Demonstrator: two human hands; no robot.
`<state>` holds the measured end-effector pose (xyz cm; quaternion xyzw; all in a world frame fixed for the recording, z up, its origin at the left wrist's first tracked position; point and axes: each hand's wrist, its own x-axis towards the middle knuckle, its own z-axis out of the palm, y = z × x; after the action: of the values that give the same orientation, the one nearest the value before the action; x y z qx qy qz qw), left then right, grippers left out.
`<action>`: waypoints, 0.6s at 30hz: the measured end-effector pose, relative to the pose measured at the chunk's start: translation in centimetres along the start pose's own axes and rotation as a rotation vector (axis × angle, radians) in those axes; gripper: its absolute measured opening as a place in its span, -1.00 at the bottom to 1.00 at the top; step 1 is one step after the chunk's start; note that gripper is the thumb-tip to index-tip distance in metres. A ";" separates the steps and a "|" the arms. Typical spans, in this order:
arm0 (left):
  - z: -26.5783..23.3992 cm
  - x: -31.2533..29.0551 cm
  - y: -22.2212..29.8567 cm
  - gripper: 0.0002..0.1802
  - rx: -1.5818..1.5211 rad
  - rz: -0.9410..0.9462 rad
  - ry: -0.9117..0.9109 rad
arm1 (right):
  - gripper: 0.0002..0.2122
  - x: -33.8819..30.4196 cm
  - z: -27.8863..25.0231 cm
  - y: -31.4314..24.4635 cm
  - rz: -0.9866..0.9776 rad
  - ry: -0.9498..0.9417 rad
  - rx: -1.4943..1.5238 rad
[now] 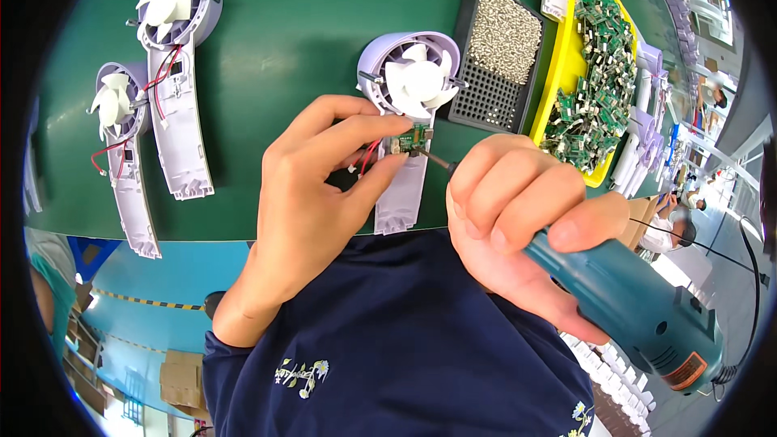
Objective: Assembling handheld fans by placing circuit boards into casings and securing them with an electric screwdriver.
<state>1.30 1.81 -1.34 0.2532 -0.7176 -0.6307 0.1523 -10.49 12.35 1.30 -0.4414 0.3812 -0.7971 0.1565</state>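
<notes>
- Centrally, a small green circuit board (410,141) sits in the handle of a pale lilac fan shell (405,125), just below its white blades, on the green worktop (283,40).
- It looks light, stiff and fragile; I judge it is best held by its edges, away from the thin red wires (368,155) beside it.
- The left hand (312,194) pinches the board against the shell, forefinger above and thumb below.
- The right hand (518,218) is wrapped tight round a teal electric screwdriver (623,307), whose bit touches the board's right edge.
- The shell is hard, smooth plastic, likely slippery, so it wants steadying along the handle.
- Two more open fan shells (166,73) lie well apart to the left.
- To the right stand a black tray of screws (502,53) and a yellow bin of boards (587,73).
</notes>
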 end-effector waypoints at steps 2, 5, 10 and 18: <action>0.0 0.0 0.0 -0.68 0.005 0.006 0.007 | -0.38 0.0 0.1 0.0 0.014 -0.024 -0.015; -0.1 -0.3 0.1 -0.68 0.018 -0.012 0.042 | -0.37 -0.5 0.3 0.4 -0.001 -0.069 -0.007; 0.2 0.1 0.1 -0.70 0.039 0.040 0.005 | -0.36 -0.5 0.3 0.4 -0.022 -0.056 -0.057; -0.6 -0.5 0.3 -0.69 -0.159 -0.111 0.019 | -0.27 -2.3 -1.8 -3.3 0.397 0.285 -0.225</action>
<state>1.96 1.66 -0.86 0.2858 -0.6484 -0.6909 0.1434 -10.38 16.71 1.86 -0.2558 0.5646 -0.7576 0.2043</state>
